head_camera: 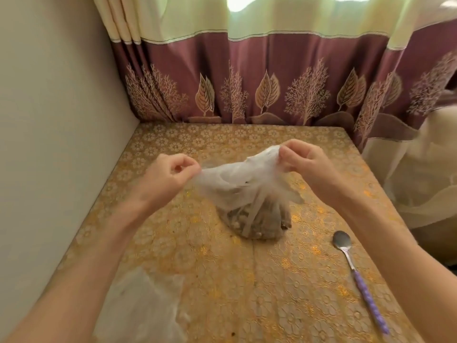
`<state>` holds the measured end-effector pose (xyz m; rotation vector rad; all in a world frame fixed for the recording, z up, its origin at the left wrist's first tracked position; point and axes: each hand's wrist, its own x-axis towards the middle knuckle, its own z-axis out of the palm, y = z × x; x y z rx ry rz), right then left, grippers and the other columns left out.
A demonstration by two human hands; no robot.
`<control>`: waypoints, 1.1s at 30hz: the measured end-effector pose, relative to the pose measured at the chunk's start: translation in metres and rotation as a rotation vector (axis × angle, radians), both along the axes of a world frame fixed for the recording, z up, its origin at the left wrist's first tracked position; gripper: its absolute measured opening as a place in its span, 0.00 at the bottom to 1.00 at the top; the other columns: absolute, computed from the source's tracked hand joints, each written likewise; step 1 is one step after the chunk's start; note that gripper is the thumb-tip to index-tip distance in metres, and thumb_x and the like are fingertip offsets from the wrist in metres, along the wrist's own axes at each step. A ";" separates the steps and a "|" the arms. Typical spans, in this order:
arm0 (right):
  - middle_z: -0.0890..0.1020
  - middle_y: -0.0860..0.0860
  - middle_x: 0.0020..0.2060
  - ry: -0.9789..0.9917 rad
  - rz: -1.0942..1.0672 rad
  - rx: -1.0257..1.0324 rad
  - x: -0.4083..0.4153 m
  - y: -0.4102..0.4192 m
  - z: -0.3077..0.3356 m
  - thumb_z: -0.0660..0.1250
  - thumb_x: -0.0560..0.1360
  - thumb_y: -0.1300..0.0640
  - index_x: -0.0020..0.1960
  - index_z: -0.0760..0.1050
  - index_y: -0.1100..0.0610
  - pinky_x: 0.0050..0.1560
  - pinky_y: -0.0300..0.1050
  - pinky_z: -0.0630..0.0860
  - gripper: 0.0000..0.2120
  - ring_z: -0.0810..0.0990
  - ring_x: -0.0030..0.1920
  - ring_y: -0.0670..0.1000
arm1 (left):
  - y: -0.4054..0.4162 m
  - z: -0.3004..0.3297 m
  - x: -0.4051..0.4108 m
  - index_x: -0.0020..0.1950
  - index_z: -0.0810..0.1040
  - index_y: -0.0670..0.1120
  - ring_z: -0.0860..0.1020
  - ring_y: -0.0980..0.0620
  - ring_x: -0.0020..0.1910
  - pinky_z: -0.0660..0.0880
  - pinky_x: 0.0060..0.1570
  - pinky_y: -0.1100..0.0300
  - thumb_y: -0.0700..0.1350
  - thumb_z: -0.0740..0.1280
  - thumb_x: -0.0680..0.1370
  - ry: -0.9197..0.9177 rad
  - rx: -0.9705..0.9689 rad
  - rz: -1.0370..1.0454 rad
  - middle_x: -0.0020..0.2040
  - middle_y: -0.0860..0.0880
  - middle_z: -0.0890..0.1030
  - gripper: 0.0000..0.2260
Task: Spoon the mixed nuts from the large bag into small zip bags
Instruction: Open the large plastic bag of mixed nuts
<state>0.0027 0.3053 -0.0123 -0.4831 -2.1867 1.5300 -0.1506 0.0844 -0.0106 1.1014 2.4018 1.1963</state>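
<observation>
Both hands pinch the large bag (243, 194) mid-table: left hand (170, 175) & right hand (305, 160), each grip closed on its rim, pulling the mouth wide, prob. for scooping. Spoon (356, 276) waits near right; small zip bags (141, 308) near left.

large bag (249, 194) – translucent, nuts at bottom; spoon (356, 276) right; small zip bags (141, 305) near-left.

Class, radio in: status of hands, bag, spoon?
Left hand, right hand pinch bag mouth apart. Spoon lies untouched, right. Nothing blocking.
</observation>
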 end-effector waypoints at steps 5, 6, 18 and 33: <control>0.73 0.45 0.32 0.068 -0.071 0.041 -0.023 0.001 -0.016 0.59 0.80 0.56 0.40 0.73 0.55 0.38 0.35 0.69 0.12 0.71 0.33 0.41 | 0.041 -0.025 0.005 0.54 0.76 0.51 0.73 0.52 0.51 0.72 0.50 0.55 0.70 0.62 0.68 0.179 -0.174 -0.115 0.50 0.49 0.77 0.26; 0.75 0.46 0.34 0.059 -0.046 0.060 -0.023 0.001 -0.019 0.60 0.80 0.54 0.43 0.74 0.55 0.37 0.35 0.70 0.10 0.72 0.33 0.41 | 0.046 -0.028 0.005 0.49 0.77 0.47 0.73 0.53 0.44 0.70 0.42 0.61 0.65 0.64 0.70 0.208 -0.080 -0.112 0.45 0.48 0.77 0.22; 0.77 0.64 0.38 0.187 -0.159 0.074 0.014 -0.017 -0.022 0.57 0.81 0.50 0.52 0.76 0.70 0.42 0.50 0.69 0.23 0.72 0.40 0.54 | 0.014 -0.007 0.019 0.40 0.81 0.48 0.77 0.62 0.31 0.72 0.34 0.69 0.52 0.69 0.74 0.084 0.423 0.047 0.35 0.53 0.83 0.08; 0.78 0.55 0.47 0.222 -0.582 0.135 0.080 -0.053 -0.004 0.61 0.77 0.62 0.58 0.75 0.60 0.40 0.43 0.73 0.11 0.76 0.42 0.51 | -0.064 0.023 0.084 0.45 0.77 0.40 0.80 0.51 0.29 0.77 0.28 0.59 0.41 0.64 0.78 -0.350 0.627 0.189 0.33 0.46 0.81 0.06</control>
